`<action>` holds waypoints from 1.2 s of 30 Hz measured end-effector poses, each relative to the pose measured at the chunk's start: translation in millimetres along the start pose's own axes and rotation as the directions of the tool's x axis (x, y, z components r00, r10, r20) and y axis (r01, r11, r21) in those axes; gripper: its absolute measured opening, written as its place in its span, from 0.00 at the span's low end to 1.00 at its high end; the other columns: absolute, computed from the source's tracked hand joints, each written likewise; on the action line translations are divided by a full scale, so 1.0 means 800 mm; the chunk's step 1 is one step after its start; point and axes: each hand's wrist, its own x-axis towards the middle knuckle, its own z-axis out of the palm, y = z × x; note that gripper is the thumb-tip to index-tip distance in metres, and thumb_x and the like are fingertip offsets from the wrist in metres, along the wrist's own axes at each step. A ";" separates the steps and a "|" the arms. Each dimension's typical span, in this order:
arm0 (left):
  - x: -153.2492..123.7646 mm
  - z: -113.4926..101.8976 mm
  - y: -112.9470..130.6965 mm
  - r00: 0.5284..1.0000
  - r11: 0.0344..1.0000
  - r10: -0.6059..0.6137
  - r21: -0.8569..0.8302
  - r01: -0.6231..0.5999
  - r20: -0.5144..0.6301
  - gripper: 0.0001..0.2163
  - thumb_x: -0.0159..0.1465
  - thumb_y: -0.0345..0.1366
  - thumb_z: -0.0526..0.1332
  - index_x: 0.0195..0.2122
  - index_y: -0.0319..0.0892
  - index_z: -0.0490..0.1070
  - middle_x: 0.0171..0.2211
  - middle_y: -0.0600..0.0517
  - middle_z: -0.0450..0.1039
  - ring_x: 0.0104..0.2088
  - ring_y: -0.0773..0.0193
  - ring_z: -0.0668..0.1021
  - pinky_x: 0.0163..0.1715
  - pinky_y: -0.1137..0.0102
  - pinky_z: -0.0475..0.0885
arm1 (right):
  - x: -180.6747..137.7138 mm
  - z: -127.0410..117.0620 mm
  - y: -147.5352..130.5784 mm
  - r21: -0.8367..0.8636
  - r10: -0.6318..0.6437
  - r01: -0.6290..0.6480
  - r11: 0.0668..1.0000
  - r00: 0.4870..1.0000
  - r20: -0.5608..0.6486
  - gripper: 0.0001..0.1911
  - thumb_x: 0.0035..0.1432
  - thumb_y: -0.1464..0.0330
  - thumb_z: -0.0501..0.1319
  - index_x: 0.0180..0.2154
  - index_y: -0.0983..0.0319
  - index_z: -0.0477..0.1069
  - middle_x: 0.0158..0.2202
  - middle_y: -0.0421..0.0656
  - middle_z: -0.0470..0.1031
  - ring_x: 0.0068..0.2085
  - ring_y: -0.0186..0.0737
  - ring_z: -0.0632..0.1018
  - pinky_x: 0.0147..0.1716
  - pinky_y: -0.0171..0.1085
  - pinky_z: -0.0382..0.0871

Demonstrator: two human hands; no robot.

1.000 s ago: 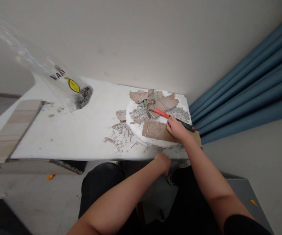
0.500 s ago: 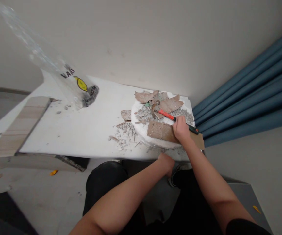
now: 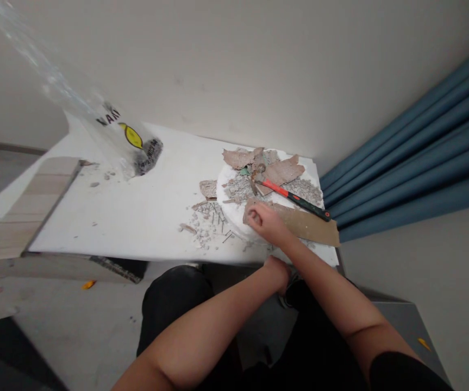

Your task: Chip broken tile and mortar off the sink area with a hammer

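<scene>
My right hand (image 3: 267, 221) is over the left end of a flat brown board (image 3: 310, 224), its fingers curled in a pinch; I cannot make out what is in them. Behind it, a hammer (image 3: 295, 199) with a red and black handle lies untouched across broken tile pieces (image 3: 285, 170) and grey rubble, its head to the left. Board and rubble rest on a round white slab (image 3: 230, 214). My left hand (image 3: 278, 271) hangs at the table's front edge, bent at the wrist, fingers hidden. Several nails (image 3: 220, 218) and crumbs lie left of the slab.
A clear plastic bag (image 3: 112, 141) with dark contents stands on the white table (image 3: 136, 217). A wood-patterned board (image 3: 34, 206) lies at its left end. A wall rises behind; blue curtains (image 3: 413, 146) hang at the right. A yellow object (image 3: 88, 284) lies on the floor.
My right hand has let go of the hammer's handle and moved left to the near end of the brown board. The hammer stays lying there. My left hand has barely moved.
</scene>
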 end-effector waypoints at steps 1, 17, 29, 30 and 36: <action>-0.002 -0.004 0.000 0.999 0.999 0.006 0.040 -0.008 0.050 0.29 0.53 0.40 0.72 0.57 0.38 0.73 0.56 0.39 0.74 0.56 0.43 0.75 0.59 0.55 0.68 | 0.000 -0.013 0.013 -0.056 0.064 -0.067 0.996 0.996 -0.055 0.04 0.63 0.70 0.55 0.39 0.60 0.69 0.36 0.43 0.71 0.36 0.39 0.71 0.39 0.36 0.64; 0.003 -0.003 0.006 0.996 0.998 0.007 0.066 -0.013 0.094 0.25 0.57 0.39 0.71 0.54 0.36 0.74 0.52 0.37 0.77 0.52 0.44 0.78 0.54 0.54 0.72 | -0.018 -0.070 0.086 -0.393 0.360 -0.346 0.852 0.932 -0.040 0.04 0.59 0.73 0.56 0.33 0.61 0.68 0.37 0.46 0.72 0.37 0.42 0.73 0.38 0.37 0.63; 0.001 -0.006 0.004 0.991 0.993 -0.001 0.115 -0.014 0.131 0.27 0.58 0.42 0.69 0.57 0.35 0.73 0.52 0.36 0.77 0.52 0.43 0.78 0.54 0.55 0.73 | -0.011 -0.075 0.080 -0.378 0.416 -0.387 0.841 0.909 -0.005 0.02 0.57 0.72 0.58 0.31 0.61 0.67 0.37 0.46 0.72 0.35 0.42 0.72 0.35 0.36 0.61; 0.001 -0.005 0.004 0.992 0.993 0.003 0.115 -0.017 0.125 0.27 0.58 0.42 0.69 0.57 0.35 0.73 0.52 0.36 0.77 0.52 0.43 0.78 0.54 0.55 0.73 | -0.011 -0.075 0.080 -0.382 0.414 -0.385 0.840 0.910 -0.006 0.02 0.57 0.72 0.58 0.32 0.61 0.67 0.37 0.46 0.72 0.36 0.42 0.72 0.35 0.36 0.61; 0.005 -0.001 0.002 0.994 0.996 0.004 0.089 -0.013 0.108 0.25 0.57 0.40 0.70 0.55 0.38 0.75 0.51 0.37 0.78 0.51 0.44 0.79 0.55 0.54 0.72 | -0.014 -0.072 0.088 -0.428 0.406 -0.371 0.824 0.914 -0.008 0.01 0.58 0.72 0.58 0.34 0.62 0.68 0.38 0.47 0.72 0.36 0.42 0.72 0.36 0.36 0.61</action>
